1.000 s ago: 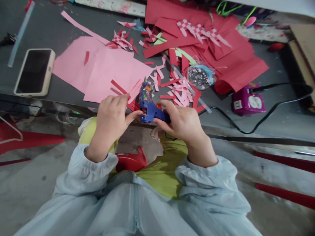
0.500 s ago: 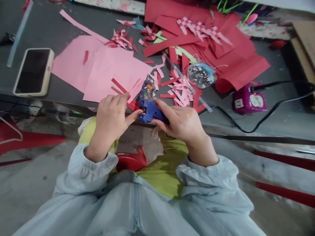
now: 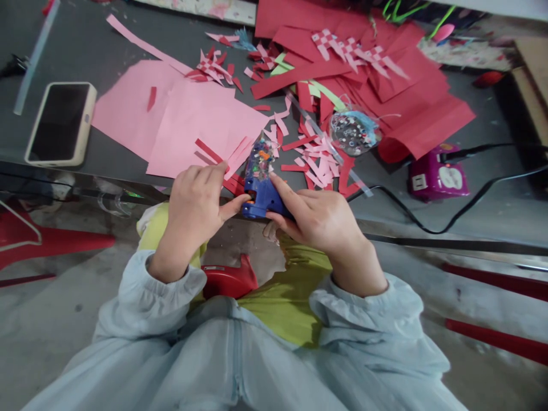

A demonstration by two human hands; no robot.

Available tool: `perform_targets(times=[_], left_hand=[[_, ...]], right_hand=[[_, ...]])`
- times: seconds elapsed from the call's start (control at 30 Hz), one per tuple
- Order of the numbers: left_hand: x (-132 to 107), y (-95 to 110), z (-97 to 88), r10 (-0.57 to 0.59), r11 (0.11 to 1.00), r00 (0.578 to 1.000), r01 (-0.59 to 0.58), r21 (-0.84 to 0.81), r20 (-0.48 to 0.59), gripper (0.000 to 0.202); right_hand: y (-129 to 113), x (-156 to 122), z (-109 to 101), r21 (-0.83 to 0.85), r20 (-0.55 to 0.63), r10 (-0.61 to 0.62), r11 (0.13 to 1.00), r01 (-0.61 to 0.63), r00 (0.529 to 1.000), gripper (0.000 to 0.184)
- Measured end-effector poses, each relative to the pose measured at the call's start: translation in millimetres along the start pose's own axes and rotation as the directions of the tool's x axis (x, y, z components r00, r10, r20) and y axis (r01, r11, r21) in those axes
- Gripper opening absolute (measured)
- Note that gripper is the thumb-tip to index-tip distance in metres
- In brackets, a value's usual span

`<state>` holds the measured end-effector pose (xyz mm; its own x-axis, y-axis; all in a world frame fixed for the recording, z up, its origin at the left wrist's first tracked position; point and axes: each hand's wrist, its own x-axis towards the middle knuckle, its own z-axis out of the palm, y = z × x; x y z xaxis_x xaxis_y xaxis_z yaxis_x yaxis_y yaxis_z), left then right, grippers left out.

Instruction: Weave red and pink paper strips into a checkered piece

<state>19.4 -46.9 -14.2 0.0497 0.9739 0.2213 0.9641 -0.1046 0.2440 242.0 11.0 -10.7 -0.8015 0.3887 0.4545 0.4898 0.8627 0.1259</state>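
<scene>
A small blue glue gun (image 3: pixel 259 182) with a clear, colourfully flecked barrel points away from me at the table's near edge. My right hand (image 3: pixel 319 220) is wrapped round its handle, with the forefinger lying along its side. My left hand (image 3: pixel 197 208) is curled beside it, its thumb pressed against the gun's back end, its fingers resting on red and pink paper strips (image 3: pixel 233 162). Under the strips lie two pink paper sheets (image 3: pixel 188 123).
A phone (image 3: pixel 60 123) lies at the left of the dark table (image 3: pixel 64 45). Red paper sheets (image 3: pixel 394 91), woven strips and cuttings fill the far right. A clear bag of googly eyes (image 3: pixel 353 132), a purple power socket (image 3: pixel 436 180) and black cables lie at the right.
My right forefinger has stretched forward along the glue gun, and the gun's barrel has swung slightly to the right. My left hand has stayed where it was.
</scene>
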Motion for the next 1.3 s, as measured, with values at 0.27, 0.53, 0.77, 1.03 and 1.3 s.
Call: perform_targets(times=[0.27,0.53,0.77,1.03,1.3], left_hand=[[-1.3,-1.7,1.5,-0.001,1.0,1.0,0.001,0.001,-0.019,0.073],[-1.9,-2.0,1.3,0.005,1.0,1.0,-0.005,0.007,-0.018,0.072],[-1.6,-2.1,1.3,0.006,1.0,1.0,-0.006,-0.008,-0.02,0.067],[0.8,0.9,-2.7,-0.023,1.0,1.0,0.022,0.006,0.015,0.065],[0.5,1.8,-2.6,-0.02,1.0,1.0,0.02,0.009,0.017,0.059]], right_hand=[[-0.9,-0.2,0.7,-0.004,0.021,0.015,1.0,-0.015,1.0,0.057],[-0.9,-0.1,0.5,0.001,-0.002,-0.01,1.0,0.01,1.0,0.055],[-1.9,-2.2,2.3,0.052,0.098,0.068,0.996,-0.073,0.993,0.059],[5.7,-2.9,4.8,0.159,0.083,0.17,0.97,-0.182,0.982,0.065],[15.4,0.5,-3.0,0.7,0.38,0.422,0.451,-0.554,0.823,0.047]])
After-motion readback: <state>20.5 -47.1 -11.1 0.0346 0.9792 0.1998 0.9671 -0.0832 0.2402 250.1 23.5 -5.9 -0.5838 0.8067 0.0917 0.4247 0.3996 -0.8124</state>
